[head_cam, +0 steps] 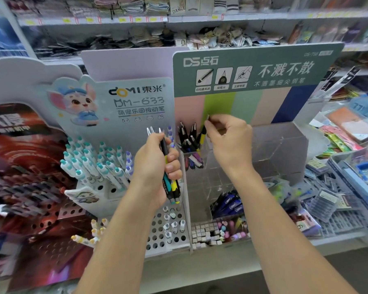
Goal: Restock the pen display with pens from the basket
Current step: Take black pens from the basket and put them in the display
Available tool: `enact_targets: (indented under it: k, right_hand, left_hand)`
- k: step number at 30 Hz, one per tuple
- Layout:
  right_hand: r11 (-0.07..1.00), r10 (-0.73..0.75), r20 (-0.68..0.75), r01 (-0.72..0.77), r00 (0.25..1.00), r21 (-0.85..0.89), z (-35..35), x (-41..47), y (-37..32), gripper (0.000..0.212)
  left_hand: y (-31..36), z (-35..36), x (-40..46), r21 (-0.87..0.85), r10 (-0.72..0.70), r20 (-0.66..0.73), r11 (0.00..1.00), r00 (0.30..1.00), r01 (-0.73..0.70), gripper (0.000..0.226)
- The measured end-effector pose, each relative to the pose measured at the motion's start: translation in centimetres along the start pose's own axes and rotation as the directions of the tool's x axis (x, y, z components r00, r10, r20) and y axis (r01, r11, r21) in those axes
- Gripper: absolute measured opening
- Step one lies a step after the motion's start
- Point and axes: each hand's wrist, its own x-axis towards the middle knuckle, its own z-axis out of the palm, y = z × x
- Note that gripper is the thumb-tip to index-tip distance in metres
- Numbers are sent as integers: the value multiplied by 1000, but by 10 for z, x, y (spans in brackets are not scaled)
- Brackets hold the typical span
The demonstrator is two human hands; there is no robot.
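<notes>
Your left hand point(155, 166) clenches a spare bundle of pens point(170, 177) upright, ready to feed your right hand point(227, 136), which pinches one yellow-barrelled pen point(202, 137), seemingly over the clear compartment point(194, 160) between both hands.

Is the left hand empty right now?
No, the left hand grips a bundle of pens beside the clear display.

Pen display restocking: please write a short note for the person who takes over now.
Left hand: grips a bundle of pens, clips up, beside the clear acrylic display.
Right hand: pinches one yellow-black pen by its top, over the display's back-left compartment.
Done: that compartment holds several black pens; the front row holds blue pens.
Left: seat this pen, then place the bundle. The other back compartments look empty. The basket is not in view.
</notes>
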Motion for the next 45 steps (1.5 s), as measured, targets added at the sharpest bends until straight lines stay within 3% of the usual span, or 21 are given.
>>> enact_targets:
  k: [7, 12, 17, 20, 22, 24, 28, 35, 37, 40, 43, 45]
  right_hand:
    - [986, 141, 0, -140, 990, -87, 7, -1, 1, 13]
    - [963, 255, 191, -266, 948, 33, 9, -3, -2, 7]
    - [971, 207, 308, -233, 929, 47, -1, 1, -1, 14]
    - [975, 195, 249, -215, 949, 56, -11, -2, -4, 21]
    - [973, 193, 169, -211, 967, 95, -21, -5, -10, 15]
    - [948, 227, 198, -263, 954, 181, -30, -9, -18, 14]
    - [766, 300, 491, -513, 818, 387, -33, -19, -33, 18]
    - [415, 354, 650, -735, 673, 536, -32, -25, -31, 17]
    - [364, 397, 559, -684, 728, 632, -35, -22, -32, 14]
    - [392, 446, 254, -442, 858, 807, -47, -7, -28, 9]
    - [598, 381, -39, -214, 924, 772, -59, 9, -20, 10]
    - [761, 278, -105, -152, 955, 631, -56, 14, -17, 10]
  left_hand:
    - [-2, -6, 3, 56, 67, 21, 996, 998, -68, 23]
    - [-6, -5, 2, 130, 77, 52, 988, 996, -83, 23]
    - [-8, 1, 3, 155, 85, 70, 983, 994, -95, 20]
    - [-8, 7, 3, 166, 71, 87, 983, 994, -84, 20]
    - [-9, 10, 2, 179, 60, 107, 981, 992, -78, 20]
    - [-10, 13, 3, 207, 40, 133, 976, 990, -67, 22]
    - [-13, 21, 3, 263, -23, 167, 965, 986, -23, 25]
    - [-17, 30, -1, 298, -6, 169, 954, 986, -45, 37]
    - [-17, 30, -3, 282, 30, 138, 957, 990, -68, 41]
    - [-9, 23, -2, 268, 78, 58, 959, 995, -91, 39]
    - [-1, 12, 4, 275, 97, -9, 957, 995, -91, 34]
    - [3, 6, 7, 232, 69, -35, 971, 997, -59, 31]
